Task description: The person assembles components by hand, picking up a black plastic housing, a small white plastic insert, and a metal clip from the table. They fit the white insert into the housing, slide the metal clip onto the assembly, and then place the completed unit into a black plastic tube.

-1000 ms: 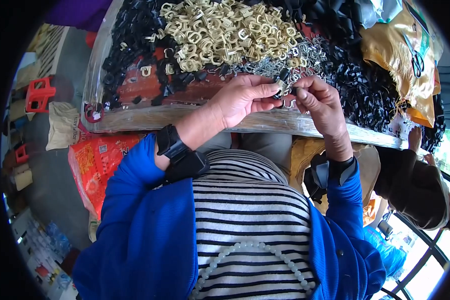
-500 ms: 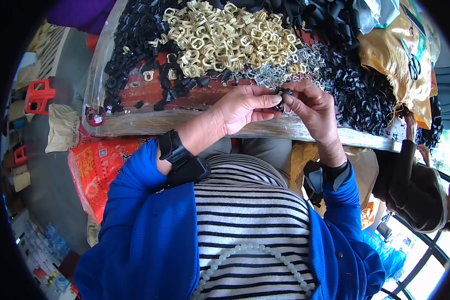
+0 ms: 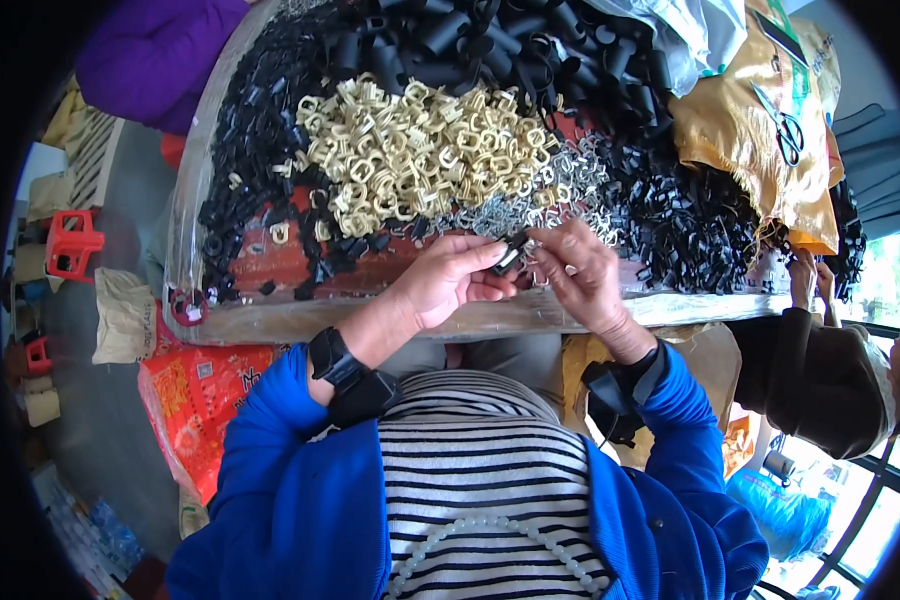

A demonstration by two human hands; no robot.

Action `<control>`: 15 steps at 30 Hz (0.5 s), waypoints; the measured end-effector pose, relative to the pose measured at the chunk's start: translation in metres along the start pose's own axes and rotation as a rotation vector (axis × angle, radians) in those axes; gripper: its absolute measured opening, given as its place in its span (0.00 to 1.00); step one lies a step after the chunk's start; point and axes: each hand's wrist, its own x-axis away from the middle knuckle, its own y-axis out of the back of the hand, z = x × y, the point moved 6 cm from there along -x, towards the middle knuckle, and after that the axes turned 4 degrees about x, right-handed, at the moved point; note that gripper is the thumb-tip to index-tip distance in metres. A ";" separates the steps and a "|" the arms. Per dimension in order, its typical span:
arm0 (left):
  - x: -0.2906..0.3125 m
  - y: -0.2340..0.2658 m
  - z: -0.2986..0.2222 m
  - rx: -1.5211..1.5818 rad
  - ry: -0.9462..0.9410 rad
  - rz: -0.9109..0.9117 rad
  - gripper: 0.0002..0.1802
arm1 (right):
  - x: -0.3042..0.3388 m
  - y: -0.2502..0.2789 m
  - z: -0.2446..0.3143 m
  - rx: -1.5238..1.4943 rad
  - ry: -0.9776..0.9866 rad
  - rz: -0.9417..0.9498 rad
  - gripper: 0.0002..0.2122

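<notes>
Blue sleeves (image 3: pixel 270 415) lead to the left hand (image 3: pixel 442 282), pinching a small black piece (image 3: pixel 516 243) above the red table (image 3: pixel 355 268), and the right hand (image 3: pixel 586 282), bent beside it, its hold impossible to tell. Beyond lie silvery bits (image 3: pixel 578 172), cream rings (image 3: pixel 410 150), then black tubes (image 3: pixel 440 36).

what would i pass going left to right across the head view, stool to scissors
Red stool → red bag → left hand → small black part at its fingertips → right hand → scissors.
</notes>
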 end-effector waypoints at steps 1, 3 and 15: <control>0.000 0.004 -0.005 -0.027 -0.028 -0.006 0.10 | -0.010 0.011 -0.003 0.101 0.027 -0.027 0.07; -0.001 0.010 -0.009 -0.059 -0.066 -0.019 0.10 | -0.038 0.033 -0.024 0.281 0.033 -0.101 0.05; 0.007 0.029 -0.016 0.030 -0.047 -0.126 0.12 | -0.125 0.075 -0.149 1.097 -0.175 -0.230 0.15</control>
